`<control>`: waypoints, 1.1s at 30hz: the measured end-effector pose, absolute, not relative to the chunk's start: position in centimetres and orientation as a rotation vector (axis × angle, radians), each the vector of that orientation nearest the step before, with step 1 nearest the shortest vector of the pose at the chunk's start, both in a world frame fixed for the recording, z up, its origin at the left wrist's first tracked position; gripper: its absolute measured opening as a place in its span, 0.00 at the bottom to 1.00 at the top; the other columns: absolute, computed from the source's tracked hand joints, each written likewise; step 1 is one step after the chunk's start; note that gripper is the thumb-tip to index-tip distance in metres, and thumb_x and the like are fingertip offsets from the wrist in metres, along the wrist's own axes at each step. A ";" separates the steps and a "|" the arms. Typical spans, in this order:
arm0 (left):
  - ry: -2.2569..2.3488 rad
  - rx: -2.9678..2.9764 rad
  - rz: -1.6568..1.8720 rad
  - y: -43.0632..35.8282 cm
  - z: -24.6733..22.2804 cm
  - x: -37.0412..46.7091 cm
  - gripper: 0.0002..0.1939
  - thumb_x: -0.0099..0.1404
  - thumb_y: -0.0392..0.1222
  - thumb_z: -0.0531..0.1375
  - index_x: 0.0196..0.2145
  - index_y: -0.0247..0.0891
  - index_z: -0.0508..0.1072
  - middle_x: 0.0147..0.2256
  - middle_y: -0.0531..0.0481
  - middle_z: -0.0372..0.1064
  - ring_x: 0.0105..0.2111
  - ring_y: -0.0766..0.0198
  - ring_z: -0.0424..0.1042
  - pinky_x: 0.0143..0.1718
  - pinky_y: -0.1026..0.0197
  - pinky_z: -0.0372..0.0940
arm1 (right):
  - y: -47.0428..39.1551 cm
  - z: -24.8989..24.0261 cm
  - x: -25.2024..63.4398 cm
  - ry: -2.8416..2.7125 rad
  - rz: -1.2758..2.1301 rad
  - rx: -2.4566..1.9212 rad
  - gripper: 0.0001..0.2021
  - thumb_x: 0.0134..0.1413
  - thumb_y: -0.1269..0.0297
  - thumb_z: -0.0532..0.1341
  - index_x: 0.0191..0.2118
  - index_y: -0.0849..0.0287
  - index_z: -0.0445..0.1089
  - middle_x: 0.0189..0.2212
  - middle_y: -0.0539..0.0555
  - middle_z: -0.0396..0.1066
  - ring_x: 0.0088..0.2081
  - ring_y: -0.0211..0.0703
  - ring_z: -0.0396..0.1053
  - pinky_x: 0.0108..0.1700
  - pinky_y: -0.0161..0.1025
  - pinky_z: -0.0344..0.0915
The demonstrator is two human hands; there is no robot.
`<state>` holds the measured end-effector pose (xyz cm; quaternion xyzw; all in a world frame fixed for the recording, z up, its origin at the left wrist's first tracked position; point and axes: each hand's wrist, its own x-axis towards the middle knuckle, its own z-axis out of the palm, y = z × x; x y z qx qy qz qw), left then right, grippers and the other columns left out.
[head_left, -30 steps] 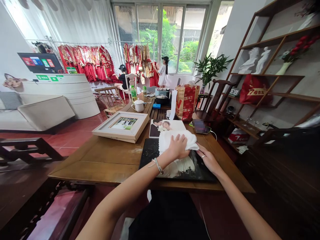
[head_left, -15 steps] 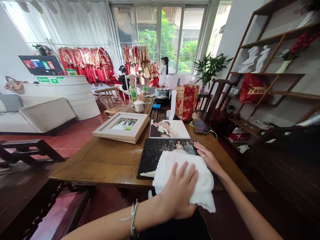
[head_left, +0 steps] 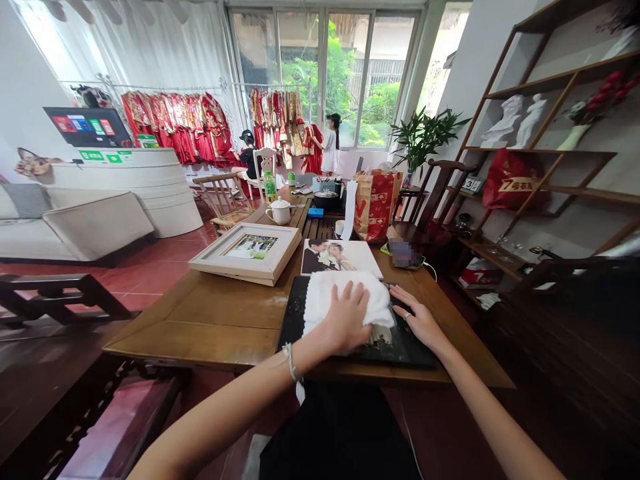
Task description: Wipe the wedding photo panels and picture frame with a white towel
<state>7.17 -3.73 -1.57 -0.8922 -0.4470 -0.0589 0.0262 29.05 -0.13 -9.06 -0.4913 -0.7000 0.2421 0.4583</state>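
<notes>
My left hand (head_left: 349, 313) lies with its fingers spread on a white cloth (head_left: 320, 293), pressing it against a dark photo panel (head_left: 291, 327). The cloth covers much of the panel's upper and middle part, hiding most of its picture. My right hand (head_left: 420, 320) rests open along the panel's right side, fingers stretched out, a ring on one of them. Just beyond the panel lies a light photo print (head_left: 357, 257) of a couple, its near edge partly behind the cloth.
A pale framed picture (head_left: 250, 247) lies to the left on the wooden table (head_left: 200, 327). Behind are a lidded white cup (head_left: 281, 211), a red paper bag (head_left: 377, 207) and a phone (head_left: 406, 255) on a cable. Two people are near the red garments (head_left: 175, 127).
My left hand has slid the cloth forward and slightly left over the panel, covering the couple on it and baring its near right part. My right hand stays at the right side.
</notes>
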 end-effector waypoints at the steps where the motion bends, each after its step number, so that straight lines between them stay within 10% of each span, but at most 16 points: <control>1: -1.341 -2.783 -0.198 -5.4 -1.6 7.2 0.35 0.61 0.52 0.50 0.60 0.28 0.49 0.62 0.35 0.43 0.61 0.42 0.40 0.56 0.36 0.41 | -0.1 -9.0 29.1 -1.729 0.595 -1.205 0.19 0.52 0.61 0.57 0.51 0.52 0.68 0.56 0.54 0.62 0.61 0.49 0.53 0.62 0.55 0.46; 8: -1.012 -3.028 -0.235 -12.6 -1.7 6.6 0.37 0.61 0.54 0.49 0.62 0.34 0.44 0.64 0.42 0.37 0.62 0.46 0.33 0.59 0.39 0.36 | -0.1 -9.0 29.2 -1.752 0.599 -1.199 0.19 0.52 0.60 0.57 0.51 0.53 0.67 0.56 0.55 0.62 0.60 0.50 0.53 0.61 0.56 0.47; 19: -1.624 -2.692 -0.132 -2.0 -0.9 4.2 0.31 0.64 0.48 0.47 0.62 0.32 0.49 0.63 0.41 0.41 0.62 0.46 0.40 0.57 0.38 0.42 | -0.4 -8.8 28.8 -1.726 0.597 -1.257 0.20 0.52 0.63 0.57 0.52 0.53 0.66 0.57 0.54 0.61 0.61 0.47 0.52 0.62 0.54 0.45; 33: -1.560 -2.739 -0.175 -15.3 -2.5 15.4 0.45 0.57 0.60 0.53 0.62 0.24 0.47 0.62 0.31 0.37 0.60 0.29 0.28 0.54 0.24 0.34 | 0.0 -8.1 29.8 -1.776 0.732 -1.142 0.22 0.50 0.47 0.56 0.49 0.50 0.69 0.55 0.53 0.64 0.61 0.51 0.51 0.63 0.55 0.45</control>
